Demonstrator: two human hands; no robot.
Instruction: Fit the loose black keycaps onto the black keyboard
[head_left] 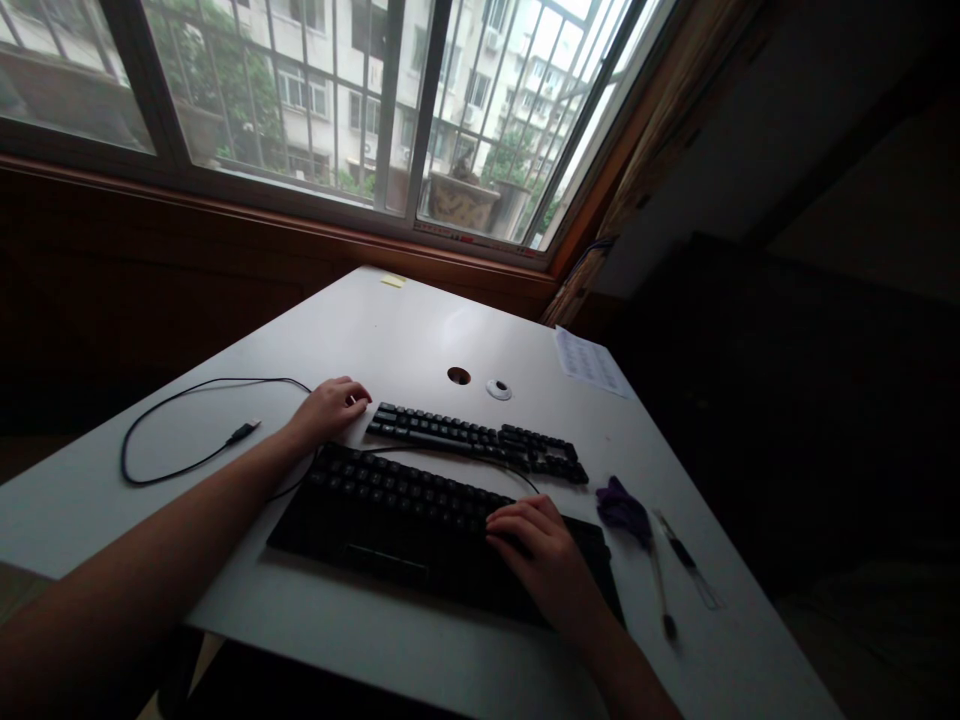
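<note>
Keys (390, 490) sat on the keyboard (465, 570); more keycaps (442, 429) lay off it. My right hand (540, 545) bunched above, left hand (330, 408) curled; grips unclear.

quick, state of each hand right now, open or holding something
Left hand: curled beside the loose keycaps; grip unclear.
Right hand: curled over the keyboard; grip unclear.

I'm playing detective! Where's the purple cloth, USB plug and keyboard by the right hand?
Purple cloth (623, 508): head view, crumpled middle.
USB plug (241, 433): head view, black casing.
Keyboard (442, 552): head view, dark front.
</note>
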